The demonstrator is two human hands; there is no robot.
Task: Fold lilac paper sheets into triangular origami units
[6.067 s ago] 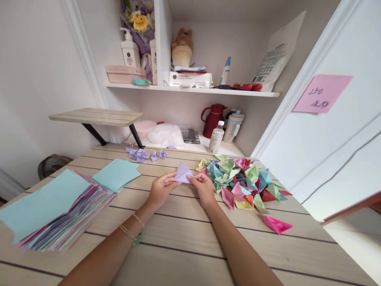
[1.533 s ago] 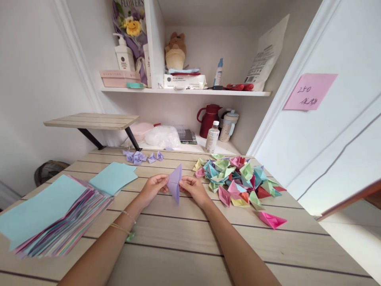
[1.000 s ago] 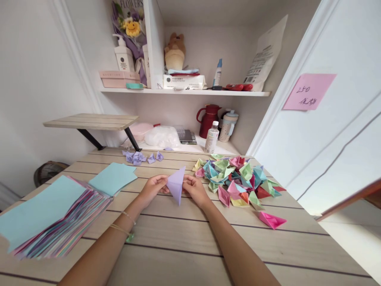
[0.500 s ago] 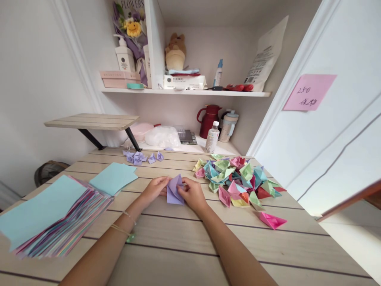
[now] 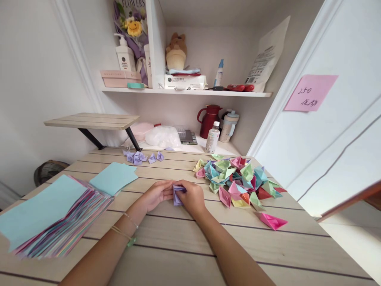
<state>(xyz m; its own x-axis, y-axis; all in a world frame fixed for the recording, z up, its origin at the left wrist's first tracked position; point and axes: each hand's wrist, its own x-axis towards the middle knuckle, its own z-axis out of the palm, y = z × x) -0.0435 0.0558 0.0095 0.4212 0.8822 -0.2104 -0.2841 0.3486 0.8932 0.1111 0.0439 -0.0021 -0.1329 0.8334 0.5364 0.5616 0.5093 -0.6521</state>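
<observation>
A folded piece of purple origami paper stands between my hands above the middle of the table, smaller than a palm. My right hand pinches it from the right, thumb over the near face and fingers behind. My left hand holds its left side, palm turned inward, with fingertips partly hidden behind the paper. To the right lies a heap of folded paper boats in several colours. One bright pink paper boat sits apart, nearer me. Small purple folded pieces lie at the back left.
On the left, a fanned stack of coloured paper sits beside light blue sheets. A small raised stand is behind them. A bottle, a red jug and a tumbler stand at the back below a shelf.
The purple paper, spread wider with a raised point before, is now flattened and narrower. My right hand has closed further over it, and my left palm has turned more upward.
</observation>
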